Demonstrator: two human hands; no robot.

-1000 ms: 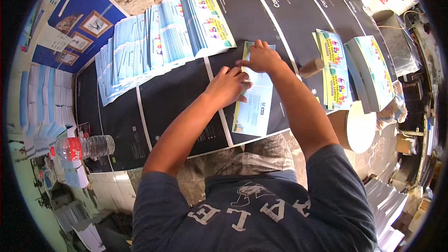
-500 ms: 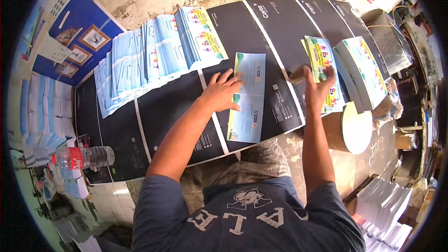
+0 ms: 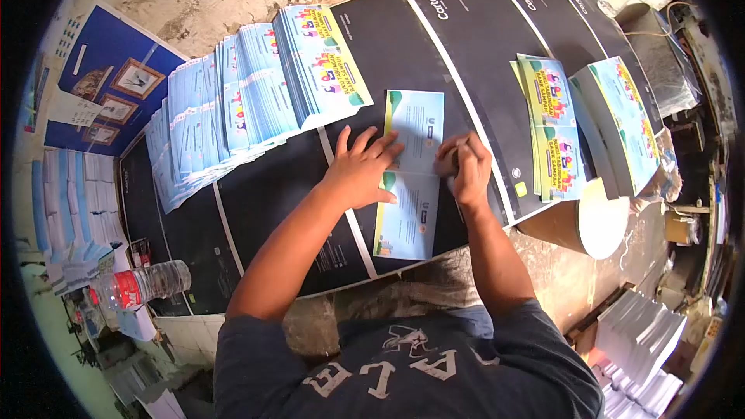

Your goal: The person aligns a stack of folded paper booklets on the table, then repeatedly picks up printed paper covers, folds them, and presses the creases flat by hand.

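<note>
A light-blue printed sheet [image 3: 411, 213], folded with its crease on one side or lying flat, I cannot tell, rests in front of me. My left hand [image 3: 361, 167] lies with fingers spread across its left edge. My right hand [image 3: 469, 169] is closed around a small brownish, rounded object [image 3: 445, 163], mostly hidden by the fingers, at the sheet's right edge. To the right lie a few yellow and blue printed sheets [image 3: 555, 128], with a thicker stack [image 3: 621, 124] beyond them. A long row of folded booklets [image 3: 256, 85] leans on the left.
Black boards printed "Carta" [image 3: 466, 39] cover the table. A plastic bottle with a red label [image 3: 147, 283] lies at the lower left. A blue board with pictures [image 3: 116, 81] stands at the left, and paper stacks [image 3: 640, 334] sit at the lower right.
My right hand has moved left from the yellow sheets to the right edge of the sheet before me, still holding the brownish object. My left hand stays on the sheet. The view has shifted slightly.
</note>
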